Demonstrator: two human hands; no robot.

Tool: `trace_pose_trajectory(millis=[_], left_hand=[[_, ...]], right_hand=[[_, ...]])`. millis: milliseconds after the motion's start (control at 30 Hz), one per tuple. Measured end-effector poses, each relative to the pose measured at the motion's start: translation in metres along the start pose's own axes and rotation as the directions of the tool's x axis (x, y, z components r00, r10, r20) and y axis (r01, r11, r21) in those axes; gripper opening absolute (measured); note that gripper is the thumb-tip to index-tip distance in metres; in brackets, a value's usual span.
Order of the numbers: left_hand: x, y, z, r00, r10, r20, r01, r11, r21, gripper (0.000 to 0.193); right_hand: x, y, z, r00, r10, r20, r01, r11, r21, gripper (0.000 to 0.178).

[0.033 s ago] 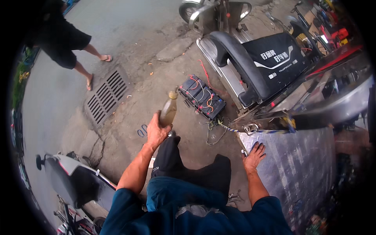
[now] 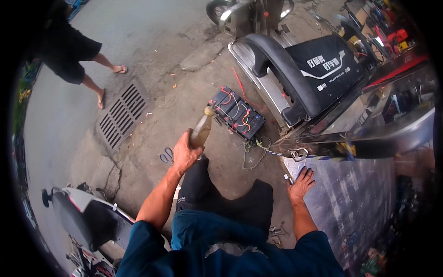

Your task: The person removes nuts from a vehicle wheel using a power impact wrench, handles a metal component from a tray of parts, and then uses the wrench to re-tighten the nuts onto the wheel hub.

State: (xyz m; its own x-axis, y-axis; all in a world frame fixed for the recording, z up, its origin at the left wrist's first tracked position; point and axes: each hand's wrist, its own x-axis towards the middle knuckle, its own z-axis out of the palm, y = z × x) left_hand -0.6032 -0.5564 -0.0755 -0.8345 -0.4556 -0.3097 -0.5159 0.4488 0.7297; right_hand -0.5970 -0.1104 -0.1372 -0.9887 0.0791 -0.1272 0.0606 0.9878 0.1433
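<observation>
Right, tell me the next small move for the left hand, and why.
I'd probably ease the left hand and its bottle leftward, clear of the battery pack. The bottle leans toward the pack, its top overlaps the pack's near edge in this view, and loose-looking wires run across the pack.

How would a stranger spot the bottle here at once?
Start at the big black padded vehicle seat at upper right, then look left to the black wired battery pack on the grey-brown concrete ground. Just left of it, the person's left grip holds a tilted, slim-necked, translucent yellowish bottle. Its see-through body sets it apart from the opaque black pack.
</observation>
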Motion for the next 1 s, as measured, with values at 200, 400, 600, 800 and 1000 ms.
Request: trace_pose_trajectory(millis=[200,400,600,800,1000], left_hand=[[0.097,-0.034,0.08,0.863,0.246,0.441,-0.397,0.87,0.291,0.062],[0.166,-0.066,0.216,0.628,0.461,0.627,-0.72,0.65,0.242,0.043],[0.205,-0.058,0.353,0.442,0.463,0.768,-0.851,0.487,0.195,0.042],[0.201,-0.046,0.412,0.33,0.461,0.824,-0.926,0.329,0.186,0.044],[0.196,-0.049,0.428,0.404,0.469,0.785,-0.9,0.358,0.25,0.049]], right_hand=[[-0.004,0.009,0.014,0.969,-0.081,-0.233,0.091,0.995,0.03,0.086],[-0.017,0.002,0.023,0.907,-0.112,-0.407,0.083,0.993,-0.09,0.06],[-0.032,0.013,0.053,0.884,-0.094,-0.458,0.001,0.98,-0.199,0.061],[-0.029,0.012,0.054,0.874,-0.116,-0.471,0.015,0.977,-0.212,0.063],[-0.035,0.018,0.058,0.874,-0.105,-0.475,0.044,0.99,-0.137,0.058]])
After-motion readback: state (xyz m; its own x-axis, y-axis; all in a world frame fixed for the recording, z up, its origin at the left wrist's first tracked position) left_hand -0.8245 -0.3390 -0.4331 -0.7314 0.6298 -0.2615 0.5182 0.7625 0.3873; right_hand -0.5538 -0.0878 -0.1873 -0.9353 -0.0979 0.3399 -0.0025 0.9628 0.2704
